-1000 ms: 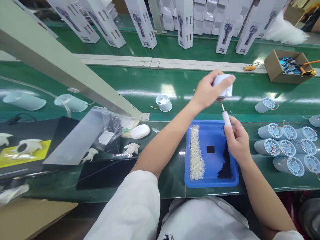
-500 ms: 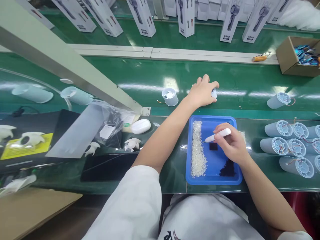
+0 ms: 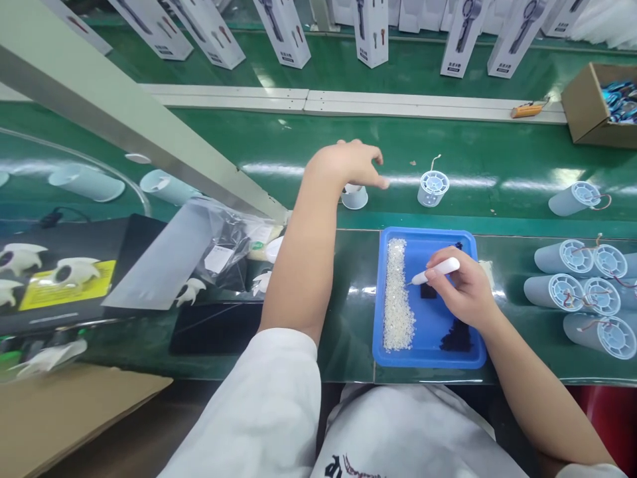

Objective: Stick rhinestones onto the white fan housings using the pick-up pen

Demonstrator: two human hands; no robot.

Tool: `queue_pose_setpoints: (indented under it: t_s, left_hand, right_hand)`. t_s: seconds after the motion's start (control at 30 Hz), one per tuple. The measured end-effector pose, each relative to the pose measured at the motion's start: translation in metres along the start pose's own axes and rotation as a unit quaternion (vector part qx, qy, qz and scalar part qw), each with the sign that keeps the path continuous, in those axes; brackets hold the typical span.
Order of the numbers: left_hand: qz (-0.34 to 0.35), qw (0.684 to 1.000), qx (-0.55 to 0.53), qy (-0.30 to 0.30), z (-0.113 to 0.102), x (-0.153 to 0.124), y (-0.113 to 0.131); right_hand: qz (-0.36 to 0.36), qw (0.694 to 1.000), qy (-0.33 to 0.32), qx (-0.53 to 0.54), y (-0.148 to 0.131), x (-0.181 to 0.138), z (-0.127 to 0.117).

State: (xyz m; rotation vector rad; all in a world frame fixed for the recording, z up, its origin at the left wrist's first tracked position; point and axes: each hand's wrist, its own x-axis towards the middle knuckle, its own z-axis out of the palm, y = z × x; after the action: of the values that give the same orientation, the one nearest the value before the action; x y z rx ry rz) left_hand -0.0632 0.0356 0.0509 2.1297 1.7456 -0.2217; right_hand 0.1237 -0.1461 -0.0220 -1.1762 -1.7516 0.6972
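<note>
Left hand: the left hand (image 3: 351,162) is above the left cup (image 3: 355,199), thumb and fingers parted, nothing visible between them; whether the palm or hidden fingers touch the cup, cannot tell.
Right hand: the right hand (image 3: 464,285) grasps the white tool (image 3: 440,270) in a pen-like grip over the tray.
White tool: tilted, its thin tip pointing left at the right edge of the clear beads (image 3: 397,299); contact with them cannot be determined.
Tray: the blue tray (image 3: 430,363) lies on the near bench; beads in a long strip at left, black bits (image 3: 455,337) heaped at right, a dark square (image 3: 428,291) between, partly covered by the right hand.
Left cup: on the green surface at the far side of the tray, to its left; upper part hidden by the left hand.
Wired cup: the wired cup (image 3: 432,190) stands upright beyond the tray, slotted end up, its wire extending to the far side; well apart from both hands.
Right side: a group of pale blue cups (image 3: 580,292) lies on its side, slotted ends facing right; a single cup (image 3: 574,199) lies farther off.
Far side: printed boxes (image 3: 372,36) in a row; at far right, a cardboard box (image 3: 587,109) containing blue items.
</note>
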Motion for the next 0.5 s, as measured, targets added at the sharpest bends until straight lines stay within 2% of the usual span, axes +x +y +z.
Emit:
queue_pose_setpoints:
  t_s: [0.1,0.2,0.27,0.33,0.4,0.5]
  left_hand:
    - [-0.022,0.997,0.026,-0.067,0.002,0.009,-0.010]
    - [-0.021,0.995,0.029,-0.097,0.005,0.013,-0.013]
    - [-0.022,0.995,0.021,-0.099,0.008,0.014,-0.012]
    - [-0.014,0.997,0.009,-0.072,0.009,0.016,-0.012]
    - [0.006,1.000,-0.012,-0.018,0.010,0.016,-0.011]
    - [0.033,0.994,-0.084,0.059,0.008,0.012,-0.010]
  right_hand:
    - [-0.042,0.996,0.027,-0.069,-0.001,0.001,-0.002]
    - [-0.076,0.990,0.027,-0.112,0.001,0.003,-0.005]
    - [-0.090,0.986,0.065,-0.120,0.006,0.004,-0.008]
    - [-0.083,0.980,0.141,-0.117,0.012,0.004,-0.011]
    - [-0.048,0.972,0.204,-0.106,0.017,0.004,-0.014]
    - [0.001,0.967,0.237,-0.090,0.022,0.004,-0.014]
